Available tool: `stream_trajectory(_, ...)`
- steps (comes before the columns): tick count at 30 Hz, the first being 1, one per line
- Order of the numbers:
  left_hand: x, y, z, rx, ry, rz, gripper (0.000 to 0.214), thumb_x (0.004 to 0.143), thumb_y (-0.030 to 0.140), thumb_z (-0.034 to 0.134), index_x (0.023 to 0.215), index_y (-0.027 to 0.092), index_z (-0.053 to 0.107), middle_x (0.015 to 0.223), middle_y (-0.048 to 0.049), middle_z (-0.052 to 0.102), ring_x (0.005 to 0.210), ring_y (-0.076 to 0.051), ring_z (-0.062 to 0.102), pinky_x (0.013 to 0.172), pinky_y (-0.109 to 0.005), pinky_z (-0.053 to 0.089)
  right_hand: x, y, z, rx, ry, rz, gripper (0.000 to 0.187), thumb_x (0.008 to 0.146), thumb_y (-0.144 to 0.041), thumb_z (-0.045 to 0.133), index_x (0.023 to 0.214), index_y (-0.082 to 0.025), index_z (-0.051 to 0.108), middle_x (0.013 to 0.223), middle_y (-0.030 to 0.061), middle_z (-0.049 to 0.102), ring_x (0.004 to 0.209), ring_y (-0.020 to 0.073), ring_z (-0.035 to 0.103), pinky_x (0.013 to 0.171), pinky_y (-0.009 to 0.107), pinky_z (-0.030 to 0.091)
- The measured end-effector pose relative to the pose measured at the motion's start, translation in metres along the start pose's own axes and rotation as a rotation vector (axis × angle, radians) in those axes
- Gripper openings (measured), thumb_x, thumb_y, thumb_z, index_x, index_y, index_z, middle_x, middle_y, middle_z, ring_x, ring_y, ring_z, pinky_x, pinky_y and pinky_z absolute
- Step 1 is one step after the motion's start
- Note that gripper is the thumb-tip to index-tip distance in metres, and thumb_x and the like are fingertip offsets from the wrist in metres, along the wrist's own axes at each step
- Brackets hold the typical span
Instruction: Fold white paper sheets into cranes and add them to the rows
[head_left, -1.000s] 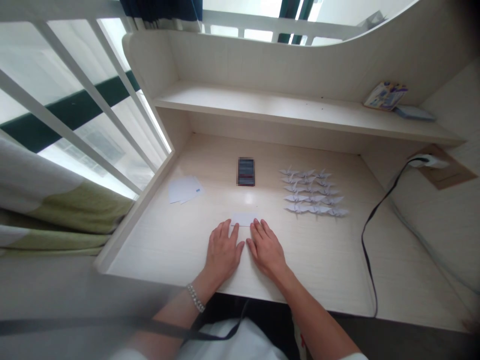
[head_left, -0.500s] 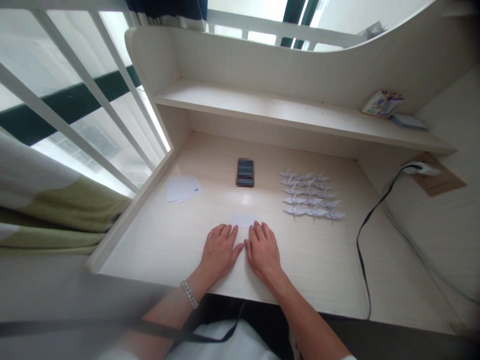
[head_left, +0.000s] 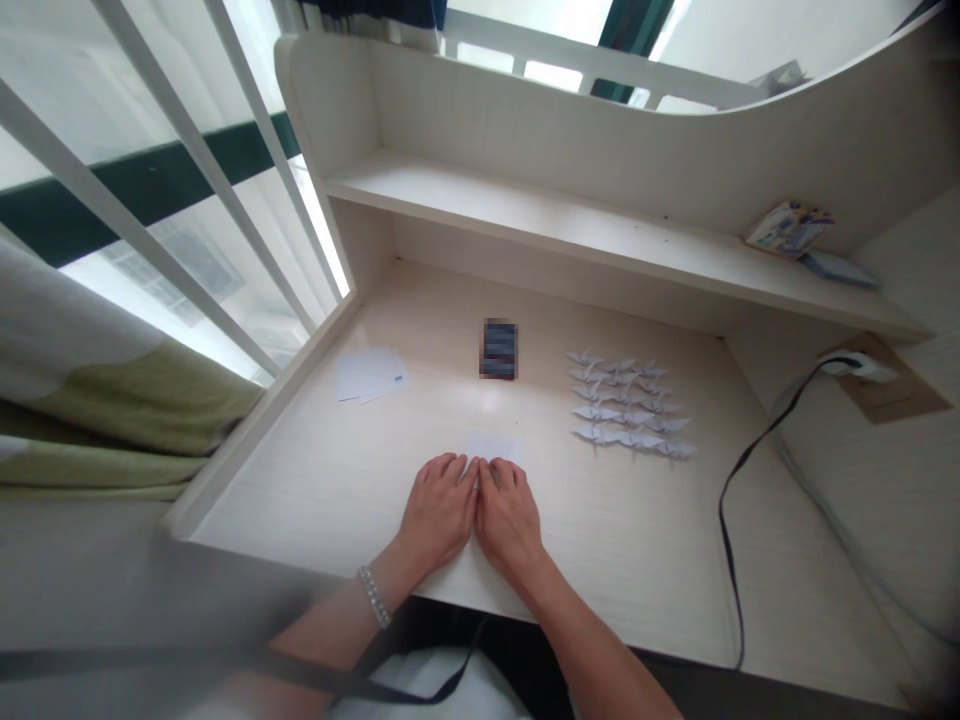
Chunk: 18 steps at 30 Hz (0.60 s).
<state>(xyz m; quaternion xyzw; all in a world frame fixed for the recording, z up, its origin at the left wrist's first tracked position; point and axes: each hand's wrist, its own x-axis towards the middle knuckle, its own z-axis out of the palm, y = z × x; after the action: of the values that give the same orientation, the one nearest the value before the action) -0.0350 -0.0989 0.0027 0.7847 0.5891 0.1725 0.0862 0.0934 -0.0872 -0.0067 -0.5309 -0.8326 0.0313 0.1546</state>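
A small white sheet of paper lies on the desk, directly beyond my fingertips. My left hand and my right hand are side by side and touching, both closed with fingertips pressed down at the paper's near edge. The hands cover that part of the sheet, so any fold there is hidden. To the right of them stand several folded white paper cranes in tidy rows. A few more white paper sheets lie overlapping on the left.
Behind the paper lies a dark pixelated rectangular object. A black cable runs from a plug down the desk's right side. The back shelf holds a colourful small box. White railings border the left.
My hands have come together; the right one has moved left until it touches the left. The whole view has shifted slightly.
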Motion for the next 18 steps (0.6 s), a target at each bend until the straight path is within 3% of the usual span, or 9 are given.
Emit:
stream_trajectory(4,0.001,0.000,0.001,0.004,-0.011,-0.006,0.040,0.087,0.026,0.039,0.126,0.018,0.046,0.123,-0.0110,0.050,0.116,-0.026,0.040,0.099,-0.046,0.030,0.000,0.001,-0.003,-0.022,-0.034,0.028,0.039,0.086,-0.019,0.041,0.124,-0.012,0.046,0.111,0.0144,0.054,0.103,0.0258,0.045,0.093,0.043,0.035)
stream_trajectory(8,0.001,0.001,0.001,0.014,-0.003,-0.005,0.040,0.087,0.026,0.039,0.126,0.017,0.046,0.122,-0.0118,0.051,0.115,-0.026,0.041,0.097,-0.046,0.032,-0.007,0.011,-0.011,-0.051,-0.011,0.099,0.043,0.087,-0.031,0.043,0.123,-0.009,0.046,0.116,0.0170,0.052,0.111,0.0289,0.041,0.098,0.048,0.029)
stream_trajectory(18,0.002,0.006,-0.003,0.049,0.006,0.001,0.040,0.086,0.025,0.041,0.126,0.025,0.048,0.119,-0.0096,0.051,0.113,-0.026,0.041,0.097,-0.046,0.030,-0.026,0.041,-0.018,-0.088,-0.030,0.080,0.049,0.087,-0.039,0.043,0.126,-0.009,0.044,0.126,0.0177,0.048,0.119,0.0302,0.037,0.100,0.048,0.028)
